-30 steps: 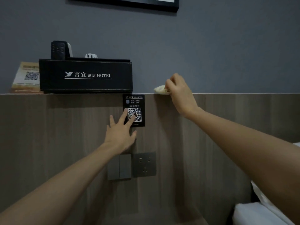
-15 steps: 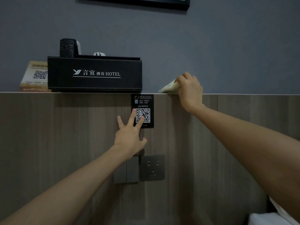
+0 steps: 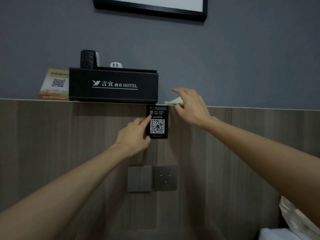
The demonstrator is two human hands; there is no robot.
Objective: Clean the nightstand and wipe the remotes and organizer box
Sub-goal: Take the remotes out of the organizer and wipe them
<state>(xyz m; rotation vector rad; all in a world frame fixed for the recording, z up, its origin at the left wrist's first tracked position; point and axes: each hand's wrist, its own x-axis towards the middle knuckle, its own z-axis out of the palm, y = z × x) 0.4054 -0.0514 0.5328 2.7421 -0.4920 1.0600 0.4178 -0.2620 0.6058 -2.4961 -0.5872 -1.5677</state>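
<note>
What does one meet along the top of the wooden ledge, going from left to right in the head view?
Yellow QR card → black hotel organizer box, with a black remote standing in its left end → pale cloth → right hand, touching the cloth.

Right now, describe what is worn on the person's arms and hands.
Nothing is worn. The left hand and right hand are bare, with no gloves, rings or watch visible. Both forearms are uncovered as far as the frame shows, with no sleeve edge in view. The fingers carry no markings that can be made out.
</note>
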